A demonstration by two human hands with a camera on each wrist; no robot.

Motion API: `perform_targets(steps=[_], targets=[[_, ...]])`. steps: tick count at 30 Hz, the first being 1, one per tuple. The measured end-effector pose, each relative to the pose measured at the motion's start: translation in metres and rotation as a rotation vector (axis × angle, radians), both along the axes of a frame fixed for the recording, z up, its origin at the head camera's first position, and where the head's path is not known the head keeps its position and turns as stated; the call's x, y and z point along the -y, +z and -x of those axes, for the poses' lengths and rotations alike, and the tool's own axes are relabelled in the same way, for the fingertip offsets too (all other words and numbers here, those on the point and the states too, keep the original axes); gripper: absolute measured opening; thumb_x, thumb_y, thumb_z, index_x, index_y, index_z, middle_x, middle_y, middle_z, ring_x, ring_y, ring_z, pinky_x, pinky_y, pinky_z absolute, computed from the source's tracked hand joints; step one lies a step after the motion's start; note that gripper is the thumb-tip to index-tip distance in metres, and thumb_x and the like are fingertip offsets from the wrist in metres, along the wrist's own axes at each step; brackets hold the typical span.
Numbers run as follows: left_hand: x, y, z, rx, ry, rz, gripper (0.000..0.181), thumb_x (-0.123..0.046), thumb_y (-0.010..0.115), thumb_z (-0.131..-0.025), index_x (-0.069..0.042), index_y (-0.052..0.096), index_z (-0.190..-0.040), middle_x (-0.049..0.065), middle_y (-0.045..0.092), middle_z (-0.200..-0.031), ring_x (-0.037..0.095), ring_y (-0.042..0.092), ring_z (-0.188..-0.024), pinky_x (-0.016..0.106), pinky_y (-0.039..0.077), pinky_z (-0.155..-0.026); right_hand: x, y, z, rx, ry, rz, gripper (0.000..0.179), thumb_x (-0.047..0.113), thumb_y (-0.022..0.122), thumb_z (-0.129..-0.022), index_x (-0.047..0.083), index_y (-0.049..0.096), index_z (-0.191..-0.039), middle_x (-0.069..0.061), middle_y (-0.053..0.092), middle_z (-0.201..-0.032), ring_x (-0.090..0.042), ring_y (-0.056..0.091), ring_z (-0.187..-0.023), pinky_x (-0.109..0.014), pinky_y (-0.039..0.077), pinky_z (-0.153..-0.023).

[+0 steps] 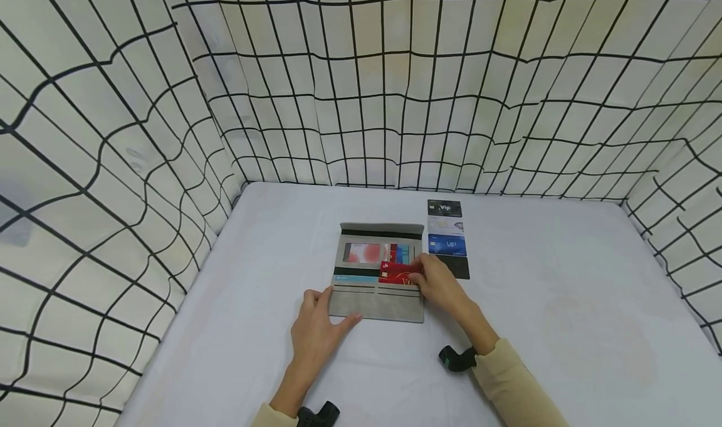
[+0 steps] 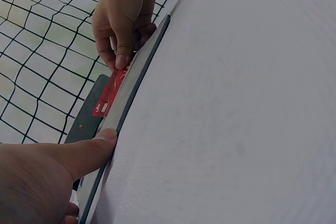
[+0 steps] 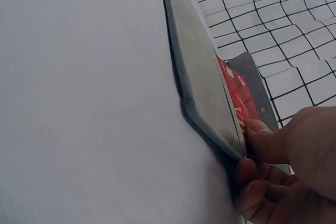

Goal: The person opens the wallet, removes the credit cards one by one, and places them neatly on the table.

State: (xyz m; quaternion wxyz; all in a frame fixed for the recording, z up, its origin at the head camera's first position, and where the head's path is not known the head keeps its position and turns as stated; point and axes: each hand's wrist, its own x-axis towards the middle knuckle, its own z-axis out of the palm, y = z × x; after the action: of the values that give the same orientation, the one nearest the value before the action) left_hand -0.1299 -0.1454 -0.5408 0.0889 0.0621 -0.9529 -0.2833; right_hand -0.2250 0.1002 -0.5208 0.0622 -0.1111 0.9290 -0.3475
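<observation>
A grey wallet lies unfolded on the white tabletop. My right hand pinches the right end of a red card at a right-hand slot of the wallet; most of the card's face shows above the slot edge. My left hand holds the wallet's near left corner, its thumb along the near edge and its fingers at the left side. In the left wrist view the left thumb rests on the wallet's edge. A light blue card peeks from the left slot.
Right of the wallet, cards lie in a column: a black card, a whitish card, a blue card and a dark card partly behind my right hand. A pink-and-white card sits in the wallet's upper part. Black netting borders the table.
</observation>
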Motion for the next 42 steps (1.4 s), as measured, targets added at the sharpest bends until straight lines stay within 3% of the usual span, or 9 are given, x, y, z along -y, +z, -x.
perform_targets(steps=[14,24,33,42], targets=[[0.0,0.001,0.0,0.017,0.003,-0.018,0.085,-0.052,0.085,-0.074,-0.001,0.058,-0.136,0.009,0.05,-0.105,0.013,0.045,-0.077,0.023,0.035,-0.056,0.002,0.001,-0.004,-0.049,-0.031,0.057,0.025,0.01,0.061,-0.1,0.006,0.052,-0.122,-0.019,0.067,-0.122,-0.029,0.065,-0.105,-0.047,0.055,-0.095],[0.0,0.001,0.0,-0.001,-0.001,-0.006,0.085,-0.053,0.085,-0.074,0.0,0.059,-0.135,0.009,0.05,-0.104,0.013,0.045,-0.076,0.023,0.035,-0.055,0.0,0.003,-0.006,-0.029,-0.043,0.093,0.021,0.017,0.064,-0.098,0.004,0.059,-0.114,-0.013,0.07,-0.108,-0.021,0.06,-0.09,-0.035,0.059,-0.081],[0.0,0.0,0.0,0.009,0.001,-0.003,0.085,-0.053,0.084,-0.074,-0.001,0.059,-0.136,0.009,0.051,-0.105,0.013,0.045,-0.077,0.023,0.035,-0.055,-0.004,0.002,-0.009,-0.116,-0.082,0.126,0.03,0.025,0.063,-0.1,0.003,0.064,-0.119,-0.014,0.071,-0.11,-0.023,0.063,-0.095,-0.041,0.058,-0.089],[0.0,0.0,0.0,0.016,0.0,-0.003,0.085,-0.053,0.084,-0.075,-0.001,0.058,-0.137,0.009,0.051,-0.105,0.014,0.045,-0.076,0.024,0.035,-0.056,-0.015,0.0,-0.014,0.0,-0.157,0.224,0.032,0.026,0.062,-0.1,0.003,0.06,-0.122,-0.014,0.068,-0.096,-0.015,0.061,-0.064,-0.022,0.054,-0.063]])
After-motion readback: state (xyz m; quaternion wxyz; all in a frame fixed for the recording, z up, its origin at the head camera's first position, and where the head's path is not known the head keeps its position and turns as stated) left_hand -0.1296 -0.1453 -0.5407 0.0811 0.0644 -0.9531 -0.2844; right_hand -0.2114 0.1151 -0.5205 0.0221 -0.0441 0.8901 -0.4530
